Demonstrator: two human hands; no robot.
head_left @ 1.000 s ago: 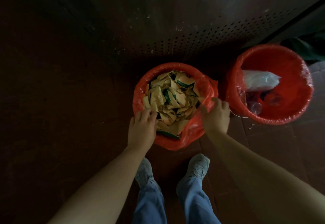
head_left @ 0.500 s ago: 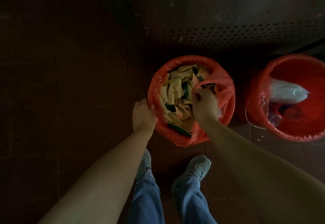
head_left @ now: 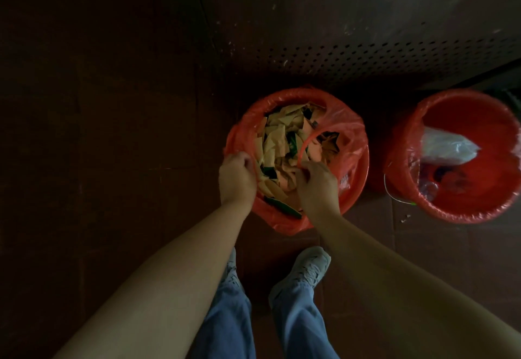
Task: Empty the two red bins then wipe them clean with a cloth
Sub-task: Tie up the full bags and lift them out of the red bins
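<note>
item: first red bin [head_left: 358,174], standing on the floor by the person's feet, brimming with paper scraps [head_left: 279,144]; left hand [head_left: 236,175] and right hand [head_left: 315,183] are each pinching its red liner bag [head_left: 348,133], gathering the edges inward. second red bin [head_left: 462,213], sitting to its right, is holding a clear plastic bag [head_left: 446,148]. status: emptying is only beginning, wiping is waiting, no cloth is showing.

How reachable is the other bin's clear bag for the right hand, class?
Likely yes: the clear bag lies uncovered in the open bin; the right hand must first release the red liner.
</note>
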